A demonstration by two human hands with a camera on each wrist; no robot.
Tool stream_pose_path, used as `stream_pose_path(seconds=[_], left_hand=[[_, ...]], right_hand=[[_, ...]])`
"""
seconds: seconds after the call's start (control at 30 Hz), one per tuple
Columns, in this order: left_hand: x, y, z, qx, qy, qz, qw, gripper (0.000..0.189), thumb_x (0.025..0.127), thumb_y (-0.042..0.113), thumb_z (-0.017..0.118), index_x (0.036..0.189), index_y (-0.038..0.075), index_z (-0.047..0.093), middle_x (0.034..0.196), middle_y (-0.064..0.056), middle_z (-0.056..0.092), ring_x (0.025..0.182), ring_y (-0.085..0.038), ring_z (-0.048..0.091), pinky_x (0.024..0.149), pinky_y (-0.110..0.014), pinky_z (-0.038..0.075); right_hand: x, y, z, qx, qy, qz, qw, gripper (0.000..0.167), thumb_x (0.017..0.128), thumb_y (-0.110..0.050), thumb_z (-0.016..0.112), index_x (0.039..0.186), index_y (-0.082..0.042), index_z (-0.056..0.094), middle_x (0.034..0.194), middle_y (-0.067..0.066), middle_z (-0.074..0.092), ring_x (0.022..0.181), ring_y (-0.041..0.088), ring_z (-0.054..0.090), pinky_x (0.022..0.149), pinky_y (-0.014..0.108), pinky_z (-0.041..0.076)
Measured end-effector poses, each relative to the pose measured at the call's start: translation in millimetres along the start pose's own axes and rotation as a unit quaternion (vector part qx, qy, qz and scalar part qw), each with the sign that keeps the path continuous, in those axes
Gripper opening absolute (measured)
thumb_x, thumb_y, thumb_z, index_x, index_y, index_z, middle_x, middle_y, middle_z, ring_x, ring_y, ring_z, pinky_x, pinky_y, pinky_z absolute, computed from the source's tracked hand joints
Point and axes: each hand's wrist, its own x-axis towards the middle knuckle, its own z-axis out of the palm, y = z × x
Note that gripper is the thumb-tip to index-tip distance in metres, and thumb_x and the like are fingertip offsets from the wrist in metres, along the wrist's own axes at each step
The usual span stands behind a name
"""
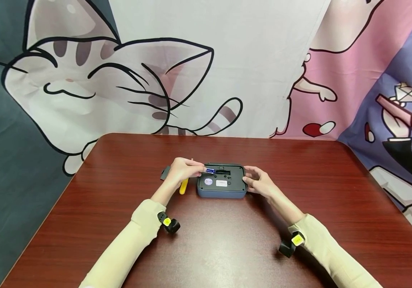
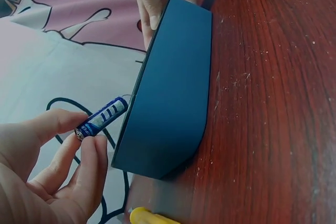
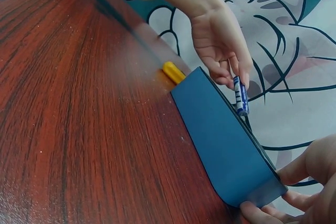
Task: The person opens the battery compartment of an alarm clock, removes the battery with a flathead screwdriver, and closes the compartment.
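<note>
A dark blue-grey box-shaped device [image 1: 221,194] lies on the table with its black back panel up, showing two labels and a long battery slot [image 1: 223,172]. Over the slot's left end, my left hand [image 1: 185,169] pinches a blue-and-silver battery [image 2: 103,117] between thumb and fingertips. The battery tilts, its far end right at the panel in the left wrist view. My right hand [image 1: 258,182] grips the device's right end, thumb at the upper edge and fingers lower on the side [image 3: 310,182].
A yellow-handled object [image 1: 183,187] lies just left of the device, partly behind my left hand. Beside it is a small dark flat piece [image 1: 165,173]. The brown wooden table [image 1: 206,240] ends at a printed cloth backdrop [image 1: 256,72].
</note>
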Motion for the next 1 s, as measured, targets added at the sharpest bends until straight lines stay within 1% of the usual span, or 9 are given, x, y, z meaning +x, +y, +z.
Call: stream_pose_path(seconds=[0.1, 0.23, 0.37, 0.47, 0.6, 0.7, 0.77, 0.9, 1.0], left_hand=[[-2.2, -0.1, -4.2, -0.011, -0.002, 0.008, 0.9999, 0.027, 0.079, 0.016, 0.078, 0.1, 0.0, 0.075, 0.106, -0.017, 0.072, 0.079, -0.014, 0.073, 0.087, -0.038, 0.055], [-4.0, -0.4, -11.3, -0.014, 0.003, 0.011, 0.9998, 0.03, 0.079, 0.017, 0.078, 0.103, 0.0, 0.074, 0.108, -0.017, 0.071, 0.081, -0.015, 0.073, 0.089, -0.039, 0.055], [-5.0, -0.8, -19.6, 0.0, 0.021, 0.012, 0.9997, 0.032, 0.08, 0.021, 0.078, 0.105, 0.002, 0.074, 0.107, -0.016, 0.072, 0.085, -0.018, 0.074, 0.088, -0.037, 0.055], [-4.4, -1.2, -25.7, -0.002, 0.034, 0.01, 0.9994, 0.031, 0.08, 0.022, 0.077, 0.105, 0.003, 0.074, 0.108, -0.014, 0.072, 0.088, -0.018, 0.073, 0.088, -0.035, 0.055], [-3.3, -2.2, -32.6, -0.008, 0.054, 0.006, 0.9985, 0.03, 0.08, 0.02, 0.078, 0.104, 0.003, 0.075, 0.105, -0.014, 0.073, 0.083, -0.014, 0.073, 0.085, -0.032, 0.056], [-4.6, -3.9, -36.6, 0.003, 0.071, 0.008, 0.9974, 0.029, 0.079, 0.02, 0.079, 0.102, 0.003, 0.075, 0.102, -0.014, 0.074, 0.077, -0.01, 0.073, 0.081, -0.028, 0.057], [-6.1, -6.0, -39.2, 0.016, 0.08, 0.011, 0.9966, 0.029, 0.079, 0.021, 0.079, 0.102, 0.004, 0.075, 0.101, -0.014, 0.074, 0.076, -0.009, 0.073, 0.08, -0.027, 0.057], [-9.7, -10.8, -46.5, 0.047, 0.096, 0.022, 0.994, 0.03, 0.08, 0.024, 0.078, 0.103, 0.005, 0.076, 0.101, -0.014, 0.074, 0.078, -0.012, 0.074, 0.081, -0.029, 0.057], [-10.8, -14.9, -52.2, 0.07, 0.115, 0.025, 0.9905, 0.03, 0.079, 0.027, 0.079, 0.101, 0.007, 0.076, 0.099, -0.013, 0.074, 0.078, -0.013, 0.074, 0.079, -0.029, 0.058]], right_hand=[[-0.9, -1, 0, 0.001, 0.001, -0.001, 1.0, 0.051, 0.097, -0.006, 0.051, 0.145, -0.003, 0.035, 0.139, 0.028, 0.044, 0.101, 0.013, 0.057, 0.079, 0.026, 0.055], [-1.2, -1, 1, 0.005, 0.002, -0.002, 1.0, 0.051, 0.096, -0.006, 0.052, 0.144, -0.002, 0.036, 0.138, 0.028, 0.045, 0.098, 0.011, 0.057, 0.077, 0.025, 0.055], [-0.7, 0, 2, 0.005, 0.004, -0.004, 1.0, 0.05, 0.096, -0.006, 0.052, 0.144, -0.001, 0.037, 0.137, 0.028, 0.046, 0.099, 0.012, 0.057, 0.077, 0.025, 0.055], [0.1, 1, 2, 0.005, 0.004, -0.008, 0.9999, 0.05, 0.096, -0.005, 0.052, 0.143, 0.0, 0.036, 0.137, 0.029, 0.045, 0.1, 0.012, 0.057, 0.077, 0.026, 0.055], [0.5, 2, 2, 0.007, 0.004, -0.008, 0.9999, 0.05, 0.096, -0.005, 0.052, 0.143, -0.001, 0.037, 0.136, 0.028, 0.046, 0.099, 0.012, 0.057, 0.076, 0.025, 0.055], [0.3, 2, 2, 0.003, 0.002, -0.009, 1.0, 0.05, 0.096, -0.005, 0.052, 0.143, 0.0, 0.037, 0.136, 0.028, 0.046, 0.099, 0.011, 0.058, 0.076, 0.025, 0.055], [0.8, 2, 2, 0.005, 0.003, -0.006, 1.0, 0.05, 0.096, -0.005, 0.052, 0.143, -0.001, 0.037, 0.136, 0.027, 0.047, 0.099, 0.012, 0.058, 0.076, 0.025, 0.055], [0.5, 1, 2, 0.004, 0.0, -0.006, 1.0, 0.051, 0.096, -0.006, 0.052, 0.144, -0.001, 0.035, 0.137, 0.028, 0.045, 0.101, 0.012, 0.057, 0.077, 0.024, 0.055], [-1.0, 0, 1, 0.004, -0.001, -0.005, 1.0, 0.051, 0.097, -0.007, 0.052, 0.145, -0.001, 0.035, 0.138, 0.028, 0.045, 0.103, 0.013, 0.057, 0.077, 0.024, 0.055]])
